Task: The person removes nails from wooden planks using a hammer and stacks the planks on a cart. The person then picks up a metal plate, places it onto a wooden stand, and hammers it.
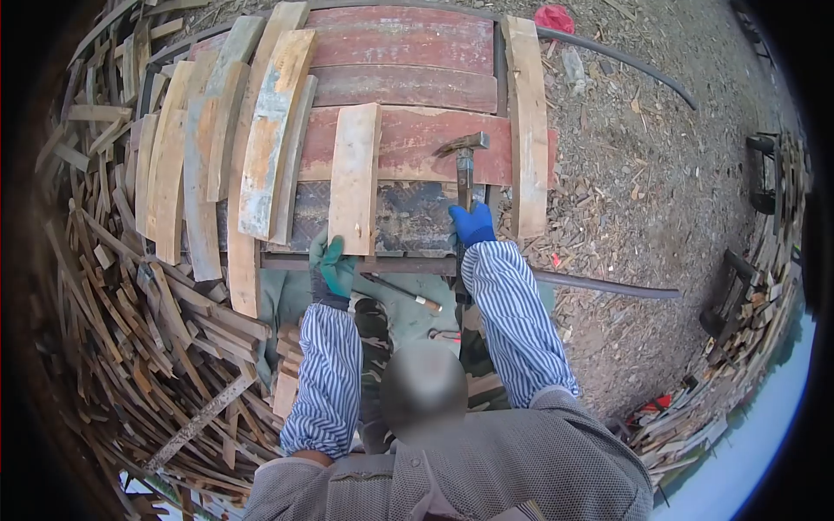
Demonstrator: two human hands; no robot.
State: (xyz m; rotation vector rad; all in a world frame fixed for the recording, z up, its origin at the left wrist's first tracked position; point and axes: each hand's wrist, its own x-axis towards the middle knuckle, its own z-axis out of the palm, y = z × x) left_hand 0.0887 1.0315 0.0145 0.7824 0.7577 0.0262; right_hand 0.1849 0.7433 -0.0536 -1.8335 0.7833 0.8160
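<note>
My right hand [473,224], in a blue glove, is closed round the handle of a claw hammer [466,161]. The hammer's head lies over the red boards [417,139] of the work surface. In a green glove, my left hand [335,264] grips the near end of a short pale plank [354,178], which lies lengthwise away from me across the boards. Left of it, several loose planks [276,139] lie side by side, some with worn paint. One more plank [526,126] rests at the right side of the surface.
A large heap of scrap wood [148,347] fills the left side. Curved dark bars [608,285] stick out to the right over ground strewn with chips. A stick-like tool [404,293] lies on green cloth below the surface's near edge. More wood is piled far right.
</note>
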